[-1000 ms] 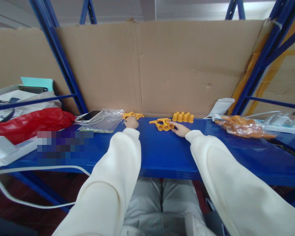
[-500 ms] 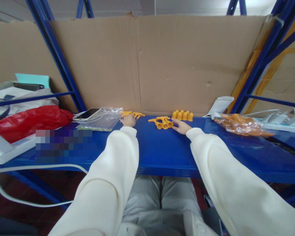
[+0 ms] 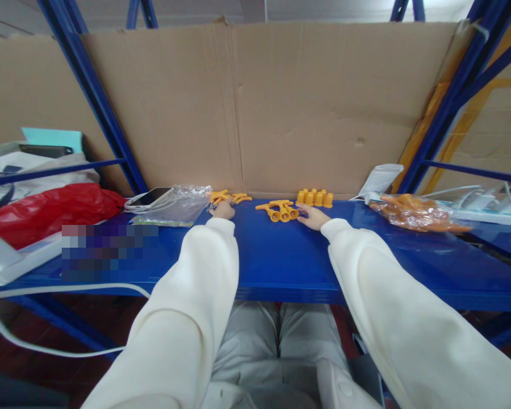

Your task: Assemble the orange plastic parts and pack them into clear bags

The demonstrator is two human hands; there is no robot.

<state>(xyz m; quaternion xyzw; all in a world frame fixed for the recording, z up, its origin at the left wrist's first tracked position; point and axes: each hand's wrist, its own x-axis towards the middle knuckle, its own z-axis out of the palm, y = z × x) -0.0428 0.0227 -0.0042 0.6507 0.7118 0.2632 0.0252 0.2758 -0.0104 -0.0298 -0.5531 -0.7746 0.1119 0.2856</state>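
At the back of the blue shelf, my left hand point(image 3: 223, 211) is at the front edge of several small yellow forked pieces point(image 3: 241, 197) with thin chains by them. Its fingers are too small and partly hidden to show a grip. My right hand point(image 3: 314, 218) rests with thumb and fingers apart, right beside a row of yellow pieces with round, hollow cup ends point(image 3: 285, 215). These cup ends face me, and their forked stems point back and left. Behind my right hand stand several yellow thimble-like caps point(image 3: 314, 197) in a cluster.
A clear plastic bag point(image 3: 176, 207) and a phone point(image 3: 155, 196) with a white cable lie to the left, near a red bag point(image 3: 55, 210). On the right are a plastic bag of orange pieces point(image 3: 417, 213) and a white power strip point(image 3: 489, 214). Cardboard point(image 3: 302, 108) walls the back.
My left hand has drawn back slightly from the forked pieces, so more of them shows. My right hand stays by the cup-ended pieces. The view has shifted a little.
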